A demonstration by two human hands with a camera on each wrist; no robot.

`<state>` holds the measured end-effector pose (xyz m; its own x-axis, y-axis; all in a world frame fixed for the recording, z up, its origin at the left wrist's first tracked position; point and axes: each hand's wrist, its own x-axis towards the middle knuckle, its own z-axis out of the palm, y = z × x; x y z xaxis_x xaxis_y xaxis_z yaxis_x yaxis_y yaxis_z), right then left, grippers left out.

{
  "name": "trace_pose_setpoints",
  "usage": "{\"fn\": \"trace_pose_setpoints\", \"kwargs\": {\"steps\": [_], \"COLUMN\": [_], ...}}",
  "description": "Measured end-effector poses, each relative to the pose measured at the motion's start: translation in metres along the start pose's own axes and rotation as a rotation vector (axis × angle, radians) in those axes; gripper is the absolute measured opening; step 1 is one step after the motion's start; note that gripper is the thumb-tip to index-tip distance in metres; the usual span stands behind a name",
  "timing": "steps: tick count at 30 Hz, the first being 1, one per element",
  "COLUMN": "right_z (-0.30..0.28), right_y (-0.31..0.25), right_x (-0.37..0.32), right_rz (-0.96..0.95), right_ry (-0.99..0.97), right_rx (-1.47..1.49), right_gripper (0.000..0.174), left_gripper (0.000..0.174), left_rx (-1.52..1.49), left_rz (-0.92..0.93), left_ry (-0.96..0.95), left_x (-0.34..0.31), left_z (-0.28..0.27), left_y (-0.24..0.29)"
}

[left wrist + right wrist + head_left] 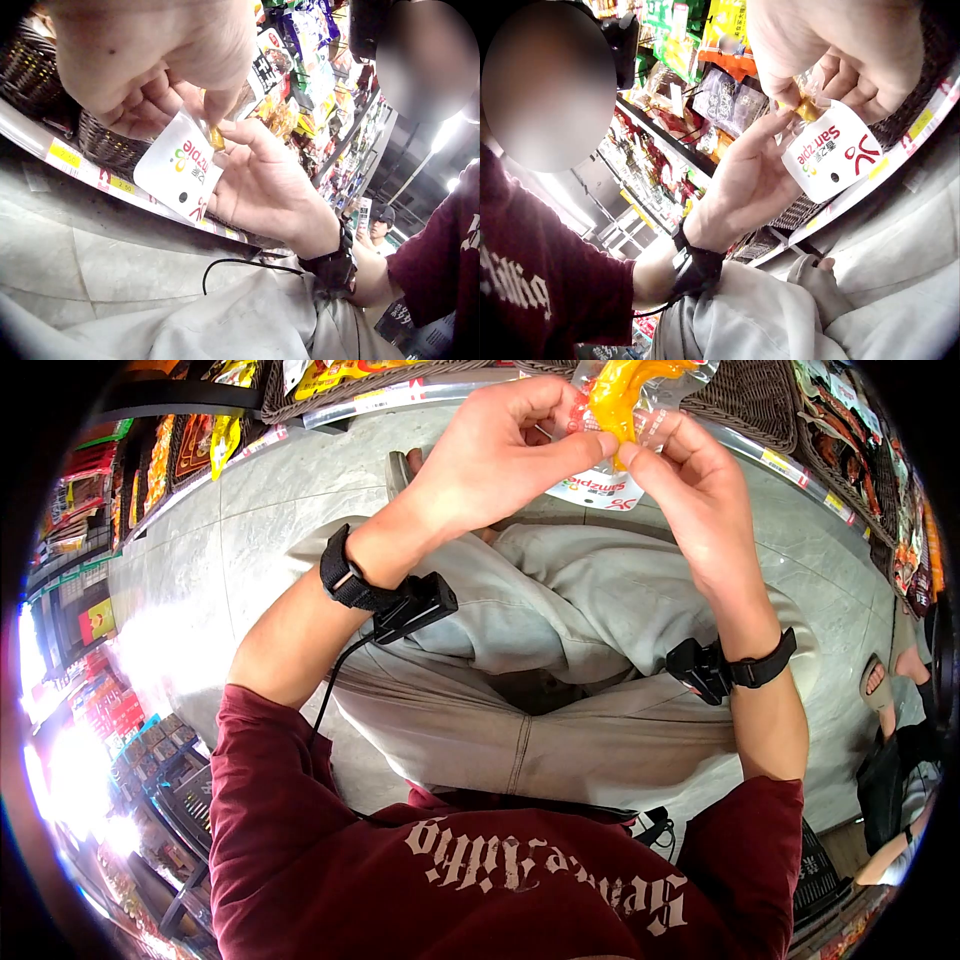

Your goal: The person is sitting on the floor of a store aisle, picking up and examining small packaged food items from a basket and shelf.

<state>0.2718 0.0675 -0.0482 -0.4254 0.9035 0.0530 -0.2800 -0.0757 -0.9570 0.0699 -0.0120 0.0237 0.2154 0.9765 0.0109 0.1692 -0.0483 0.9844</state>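
Observation:
A clear packet holding a glossy yellow food piece (622, 400) hangs between both hands at the top of the head view. Its white printed end (603, 492) points toward the person's lap. The left hand (500, 455) pinches the packet's edge with thumb and fingers, and the right hand (695, 485) pinches it just beside, the thumbs nearly touching. In the left wrist view the white end (178, 166) lies below the left hand (161, 56). The right wrist view has the printing (832, 150) facing the camera, under the right hand (840, 52). Whether the packet is torn cannot be seen.
Shelf edges with price tags (780, 463) and wicker baskets (740, 405) run beyond the hands. Packaged snacks (727, 101) hang on racks. The person's bent legs in pale trousers (540, 740) lie below the hands. Another person's sandalled foot (876, 678) is at the right.

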Motion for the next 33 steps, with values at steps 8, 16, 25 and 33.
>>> {"fn": "trace_pose_setpoints", "kwargs": {"steps": [8, 16, 25, 33], "right_z": [-0.001, -0.001, -0.013, -0.011], "right_y": [0.001, 0.000, 0.008, 0.005], "right_x": [-0.002, -0.003, 0.000, 0.001], "right_rz": [-0.028, -0.016, 0.099, 0.086], "right_ry": [-0.012, 0.004, 0.136, 0.115], "right_rx": [-0.014, -0.002, -0.058, -0.040], "right_gripper": [0.023, 0.024, 0.039, 0.043], "left_gripper": [0.007, 0.007, 0.009, 0.010], "left_rx": [0.034, 0.054, 0.158, 0.219], "left_rz": [-0.051, -0.014, -0.028, 0.005], "left_ry": [-0.014, -0.002, 0.031, 0.025], "left_x": [-0.001, -0.002, -0.002, -0.004], "left_z": [-0.002, 0.000, 0.003, 0.002], "left_y": [0.004, 0.006, 0.017, 0.015]}}
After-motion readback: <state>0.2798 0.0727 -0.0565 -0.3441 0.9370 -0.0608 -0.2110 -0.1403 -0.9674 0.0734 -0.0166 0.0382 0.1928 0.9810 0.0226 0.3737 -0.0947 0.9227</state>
